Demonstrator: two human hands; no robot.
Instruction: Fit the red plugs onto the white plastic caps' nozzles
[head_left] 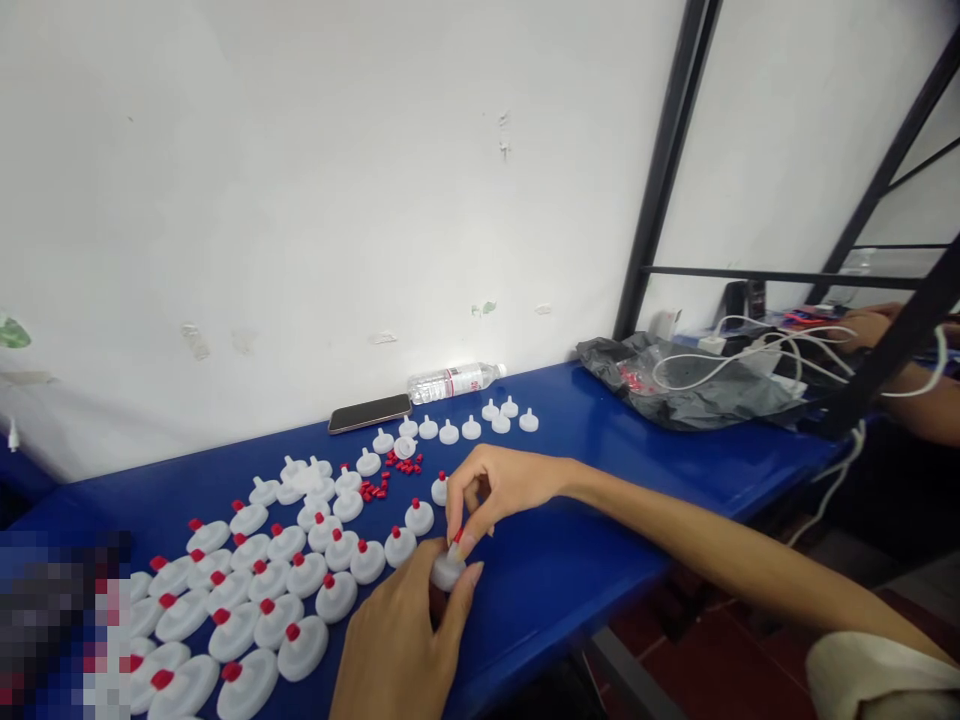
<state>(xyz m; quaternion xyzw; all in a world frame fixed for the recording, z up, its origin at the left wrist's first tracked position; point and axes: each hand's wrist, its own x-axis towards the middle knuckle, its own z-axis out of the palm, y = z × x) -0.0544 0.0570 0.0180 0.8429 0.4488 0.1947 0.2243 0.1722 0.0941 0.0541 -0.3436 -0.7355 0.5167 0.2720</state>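
The thumb and forefinger of the right hand (506, 485) are pinched together on a small red plastic cap (457, 540); its other fingers are curled. This cap is at the narrow nozzle of a round white plastic lid (448, 574), but whether it is fully seated I cannot tell. The left hand (397, 640) has its thumb and fingers clamped on the lid's rim, just over the blue table (555, 580). It seems to hold by the rim so that the nozzle stays free for the other hand, and the pinch of the right looks suitable for so small a part (a whole palm would be too much, I think).

To the left of the hands lie many white lids with red caps (304, 648), in uneven rows, nozzles mostly upward. They are close to each other, perhaps for saving space. Farther back are white lids with bare nozzles (448, 432), some in a loose line, and beside them the loose red caps (417, 458) are in a small scatter, probably so placed for easy reach.

Behind these, a dark-screened phone (370, 413) lies flat, and a clear plastic bottle (457, 382) rests on its side near the white wall (300, 200), maybe put there to be out of the way.

At the right, a crumpled dark plastic bag (697, 400) lies by a black metal frame (667, 165), with white cables (943, 365) nearby. Beyond is another person's forearm (930, 405).
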